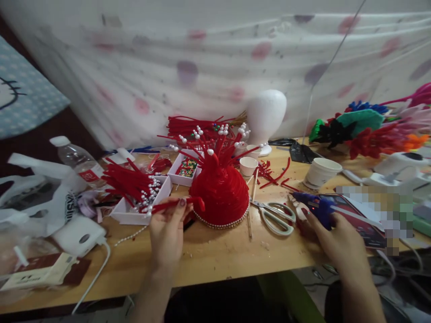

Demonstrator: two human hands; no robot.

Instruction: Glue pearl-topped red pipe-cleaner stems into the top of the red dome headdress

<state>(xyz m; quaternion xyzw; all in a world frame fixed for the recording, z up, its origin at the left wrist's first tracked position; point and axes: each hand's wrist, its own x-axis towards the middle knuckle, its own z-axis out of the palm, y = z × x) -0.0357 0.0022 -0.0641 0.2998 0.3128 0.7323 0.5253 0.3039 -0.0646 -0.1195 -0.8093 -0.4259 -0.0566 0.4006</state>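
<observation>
A red domed headpiece (220, 193) stands mid-table, with a beaded string round its base and bead-tipped red stems rising from its top. My left hand (169, 224) pinches a red fuzzy stem (195, 202), its bent end in front of the dome's left side and white beads at its other end. On the right, my right hand (332, 229) is wrapped round a blue glue gun (318, 208), which points left. Scissors (278, 218) with pale handles lie between the dome and the glue gun. Left of the dome, a white box (134, 218) holds red stems with white beads.
Behind the dome are a white foam head (267, 114) and a paper cup (248, 166). Another cup (321, 172) stands right, near colourful fuzzy flowers (370, 128). A plastic bottle (79, 161), white bag (43, 193) and white adapter (79, 235) are left.
</observation>
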